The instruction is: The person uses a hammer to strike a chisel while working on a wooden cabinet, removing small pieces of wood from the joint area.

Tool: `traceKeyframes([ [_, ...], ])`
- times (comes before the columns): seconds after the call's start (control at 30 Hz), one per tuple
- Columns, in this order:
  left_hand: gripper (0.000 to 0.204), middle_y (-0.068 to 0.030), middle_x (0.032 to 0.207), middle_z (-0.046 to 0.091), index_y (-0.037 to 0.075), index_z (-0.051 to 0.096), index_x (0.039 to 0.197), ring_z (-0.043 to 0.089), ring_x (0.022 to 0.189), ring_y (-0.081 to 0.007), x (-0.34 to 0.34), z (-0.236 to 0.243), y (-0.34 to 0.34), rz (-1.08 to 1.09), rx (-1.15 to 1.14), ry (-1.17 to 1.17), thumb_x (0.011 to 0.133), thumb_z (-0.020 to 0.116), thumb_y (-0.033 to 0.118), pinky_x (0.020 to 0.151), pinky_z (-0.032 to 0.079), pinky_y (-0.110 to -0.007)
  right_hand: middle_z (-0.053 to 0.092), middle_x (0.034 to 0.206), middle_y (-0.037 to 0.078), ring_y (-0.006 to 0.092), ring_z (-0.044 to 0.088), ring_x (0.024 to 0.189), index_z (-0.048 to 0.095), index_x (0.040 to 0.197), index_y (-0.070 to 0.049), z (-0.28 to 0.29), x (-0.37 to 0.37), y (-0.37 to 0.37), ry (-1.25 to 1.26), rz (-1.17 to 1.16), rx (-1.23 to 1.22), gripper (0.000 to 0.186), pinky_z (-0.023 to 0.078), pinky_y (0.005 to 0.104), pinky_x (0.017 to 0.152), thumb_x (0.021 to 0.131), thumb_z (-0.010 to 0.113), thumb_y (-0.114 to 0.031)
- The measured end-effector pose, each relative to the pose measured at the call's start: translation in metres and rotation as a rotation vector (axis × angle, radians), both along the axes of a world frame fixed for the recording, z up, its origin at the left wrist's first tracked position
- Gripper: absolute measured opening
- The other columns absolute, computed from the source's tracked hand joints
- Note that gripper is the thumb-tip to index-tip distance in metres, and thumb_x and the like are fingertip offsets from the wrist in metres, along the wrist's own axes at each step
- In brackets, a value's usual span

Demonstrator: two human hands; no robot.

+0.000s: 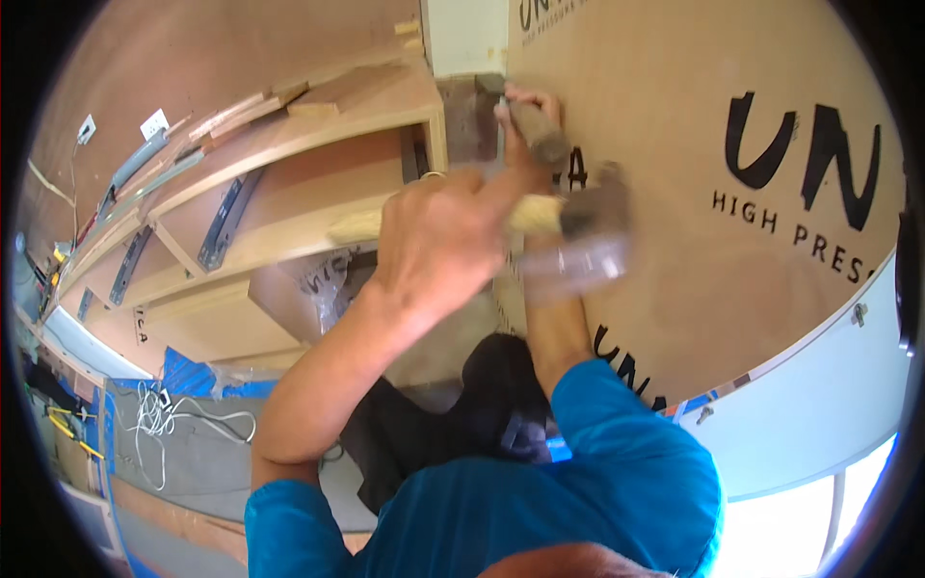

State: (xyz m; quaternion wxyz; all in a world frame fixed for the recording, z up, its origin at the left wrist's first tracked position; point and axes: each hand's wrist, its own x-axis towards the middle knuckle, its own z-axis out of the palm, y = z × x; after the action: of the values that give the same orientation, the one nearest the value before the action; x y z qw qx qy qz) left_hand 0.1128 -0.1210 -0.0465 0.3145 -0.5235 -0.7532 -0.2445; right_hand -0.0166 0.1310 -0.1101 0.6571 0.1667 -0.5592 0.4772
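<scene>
My left hand (438, 231) is closed in a fist round the pale yellow handle of a hammer (593, 207). The hammer's head is smeared by motion and hovers over my right forearm in this view. Farther off, by the corner where the cabinet meets the large brown panel, my right hand (532, 100) grips a chisel (540, 135). Its thick brown handle points back toward me. The blade end lies near the dark patch (469, 120) at the corner and is mostly hidden.
An open wooden cabinet frame (289, 178) with dark drawer slides (229, 220) stands to my left, wood strips (241, 116) on its top. The printed brown panel (713, 279) rises on my right. A white cable (159, 414) and blue sheeting (188, 374) lie at lower left.
</scene>
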Motion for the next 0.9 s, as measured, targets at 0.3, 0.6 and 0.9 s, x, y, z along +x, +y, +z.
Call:
traceKeyframes([
  [0.3, 0.041, -0.0135, 0.091, 0.071, 0.010, 0.068, 0.110, 0.071, 0.085, -0.0402, -0.002, -0.007, -0.002, -0.006, 0.020, 0.015, 0.072, 0.079, 0.023, 0.071, 0.056, -0.049, 0.069, 0.114, 0.011, 0.0269, 0.068, 0.118, 0.058, 0.109, -0.004, -0.023, 0.005, 0.000, -0.057, -0.063, 0.023, 0.029, 0.052, 0.0414, 0.106, 0.089, 0.076, 0.007],
  [0.6, 0.033, -0.0105, 0.081, 0.066, 0.011, 0.067, 0.102, 0.069, 0.073, -0.0361, 0.002, -0.013, -0.006, -0.138, 0.083, 0.006, 0.072, 0.078, 0.014, 0.060, 0.054, -0.050, 0.070, 0.115, 0.012, 0.0289, 0.068, 0.122, 0.058, 0.109, -0.004, -0.014, -0.005, 0.001, -0.027, 0.041, -0.025, 0.028, 0.051, 0.0422, 0.109, 0.090, 0.076, 0.005],
  [0.9, 0.040, -0.0127, 0.086, 0.066, 0.012, 0.068, 0.105, 0.069, 0.077, -0.0381, 0.010, -0.002, -0.019, -0.104, 0.114, 0.178, 0.067, 0.077, 0.016, 0.064, 0.053, -0.050, 0.069, 0.116, 0.012, 0.0285, 0.068, 0.119, 0.057, 0.110, -0.003, 0.002, 0.002, -0.022, -0.095, -0.080, 0.021, 0.028, 0.051, 0.0417, 0.108, 0.090, 0.074, 0.007],
])
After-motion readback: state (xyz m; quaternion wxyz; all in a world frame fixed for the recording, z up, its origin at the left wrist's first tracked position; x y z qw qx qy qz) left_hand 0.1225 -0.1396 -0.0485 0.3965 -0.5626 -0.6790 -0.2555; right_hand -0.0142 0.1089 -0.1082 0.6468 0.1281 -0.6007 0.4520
